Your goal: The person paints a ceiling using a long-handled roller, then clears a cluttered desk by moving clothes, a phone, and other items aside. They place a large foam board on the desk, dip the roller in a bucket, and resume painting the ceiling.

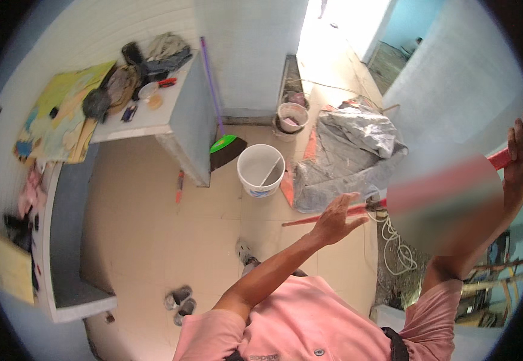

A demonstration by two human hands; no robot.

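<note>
A blurred patch (445, 204) hid part of the red pole (499, 159) and the right forearm (510, 207). Whether the left hand (335, 221) touched the pole was unclear. The lower edge cropped the pink shirt (309, 313).

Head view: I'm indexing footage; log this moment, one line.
left hand: open, by red bar; right hand: at red bar, grip unclear; white bucket: on floor

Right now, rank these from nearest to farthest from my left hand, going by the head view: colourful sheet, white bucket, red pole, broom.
1. Red pole: right at the left hand.
2. White bucket: ahead of the hand, to its left.
3. Broom: beyond the bucket, farther left.
4. Colourful sheet: far left side.
</note>
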